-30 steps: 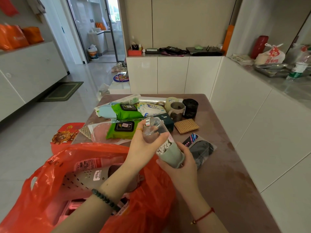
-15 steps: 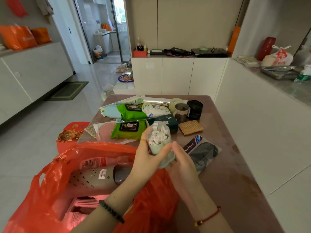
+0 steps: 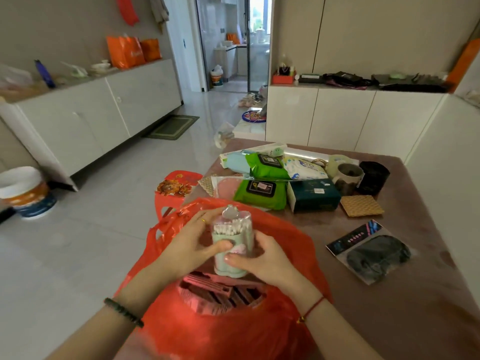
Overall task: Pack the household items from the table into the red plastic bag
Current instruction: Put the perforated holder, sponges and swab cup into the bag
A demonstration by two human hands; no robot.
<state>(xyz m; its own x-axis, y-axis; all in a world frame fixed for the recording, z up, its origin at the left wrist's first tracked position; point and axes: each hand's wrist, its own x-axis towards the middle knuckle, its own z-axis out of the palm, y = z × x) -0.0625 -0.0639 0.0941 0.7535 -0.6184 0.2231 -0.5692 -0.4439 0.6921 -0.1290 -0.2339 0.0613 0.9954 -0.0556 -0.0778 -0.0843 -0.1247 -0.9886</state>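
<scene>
A clear-topped, pale green jar of cotton swabs (image 3: 232,237) stands upright over the mouth of the red plastic bag (image 3: 223,331). My left hand (image 3: 191,245) grips its left side and my right hand (image 3: 262,258) holds its lower right side. Pink plastic items (image 3: 220,292) lie inside the bag under the jar. Farther along the table (image 3: 405,302) lie two green wipe packs (image 3: 261,193), a dark green box (image 3: 313,194), a mug (image 3: 346,176), a black cup (image 3: 372,176), a woven coaster (image 3: 361,205) and a packaged black item (image 3: 371,252).
A red stool (image 3: 175,188) stands on the floor left of the table. White cabinets (image 3: 337,118) line the far wall and a white counter wall (image 3: 452,152) borders the table's right side. A bucket (image 3: 24,192) sits on the floor at far left.
Both hands have carried the cotton swab jar left and toward me, from above the table to over the bag's mouth, and turned it upright. The camera has swung left.
</scene>
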